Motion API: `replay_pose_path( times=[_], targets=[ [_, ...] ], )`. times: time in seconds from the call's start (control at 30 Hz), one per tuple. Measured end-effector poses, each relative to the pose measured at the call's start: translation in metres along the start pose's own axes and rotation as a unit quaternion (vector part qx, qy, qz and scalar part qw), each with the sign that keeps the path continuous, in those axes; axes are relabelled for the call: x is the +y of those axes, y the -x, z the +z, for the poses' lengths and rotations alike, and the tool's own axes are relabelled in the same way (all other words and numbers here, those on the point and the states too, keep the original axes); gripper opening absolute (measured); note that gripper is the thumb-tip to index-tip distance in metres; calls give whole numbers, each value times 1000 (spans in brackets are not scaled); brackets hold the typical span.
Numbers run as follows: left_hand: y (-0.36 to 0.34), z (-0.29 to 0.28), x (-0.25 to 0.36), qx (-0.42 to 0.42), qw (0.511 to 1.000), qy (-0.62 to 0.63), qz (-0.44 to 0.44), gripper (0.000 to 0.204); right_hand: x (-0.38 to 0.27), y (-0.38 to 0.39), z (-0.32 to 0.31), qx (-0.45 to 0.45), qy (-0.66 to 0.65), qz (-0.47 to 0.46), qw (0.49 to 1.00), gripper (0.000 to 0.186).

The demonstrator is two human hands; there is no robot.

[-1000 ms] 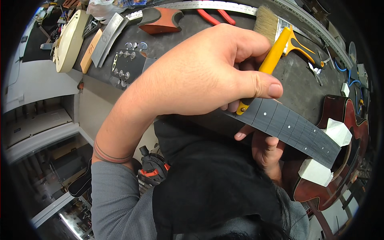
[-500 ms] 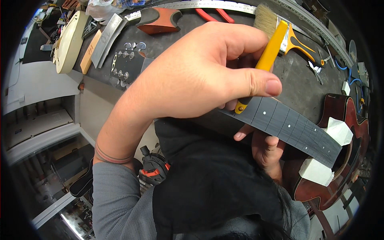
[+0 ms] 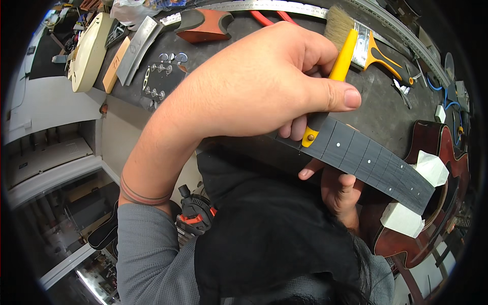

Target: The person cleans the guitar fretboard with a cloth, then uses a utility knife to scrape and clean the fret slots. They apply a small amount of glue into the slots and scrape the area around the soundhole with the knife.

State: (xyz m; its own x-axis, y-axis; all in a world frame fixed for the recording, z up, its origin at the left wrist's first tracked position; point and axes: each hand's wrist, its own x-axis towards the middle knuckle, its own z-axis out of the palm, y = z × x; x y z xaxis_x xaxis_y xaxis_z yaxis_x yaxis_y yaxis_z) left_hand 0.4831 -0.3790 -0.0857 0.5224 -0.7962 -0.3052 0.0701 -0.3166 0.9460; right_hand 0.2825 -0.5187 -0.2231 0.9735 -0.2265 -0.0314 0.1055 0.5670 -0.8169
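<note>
My left hand (image 3: 284, 76) is closed around a slim tool with a yellow and black handle (image 3: 344, 56). Its lower yellow end, fitted with a brass-coloured screw, meets the near edge of a dark fretboard (image 3: 356, 152) with white dot markers; any blade or tip is too small to make out. Below the guitar neck, my right hand (image 3: 339, 195) supports it from the near side, thumb and a finger showing, the rest hidden. The neck runs right to a dark red guitar body (image 3: 394, 239), where white tape (image 3: 402, 218) flanks the fretboard end. My left forearm hides part of the neck.
A headstock with tuners (image 3: 165, 79) lies beyond my left forearm. On the dark bench are a red-brown block with curved sides (image 3: 203, 34), a grey curved bar (image 3: 140, 48), a wide brush (image 3: 368, 51), red-handled pliers (image 3: 262, 18) and a long metal ruler (image 3: 284, 6).
My left hand has risen slightly and shifted a little right. The tool's lower end has moved slightly right along the fretboard edge, its top slightly left. My right hand stays in place.
</note>
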Motion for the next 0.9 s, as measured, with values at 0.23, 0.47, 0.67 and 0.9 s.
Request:
replay_pose_path(
  times=[0.23,0.47,0.67,0.9],
  targets=[
    [11,-24,1,26,973,207,95,34,24,-5,-24,-94,13,-135,986,79],
    [49,-74,-47,-7,905,301,299,34,6,-5,-1,-14,0,-56,998,94],
    [74,-40,-45,288,859,345,245,38,13,-5,-10,-43,52,-86,994,91],
    [91,-43,-73,220,911,25,347,40,20,5,-12,-30,84,-67,994,76]
  ],
)
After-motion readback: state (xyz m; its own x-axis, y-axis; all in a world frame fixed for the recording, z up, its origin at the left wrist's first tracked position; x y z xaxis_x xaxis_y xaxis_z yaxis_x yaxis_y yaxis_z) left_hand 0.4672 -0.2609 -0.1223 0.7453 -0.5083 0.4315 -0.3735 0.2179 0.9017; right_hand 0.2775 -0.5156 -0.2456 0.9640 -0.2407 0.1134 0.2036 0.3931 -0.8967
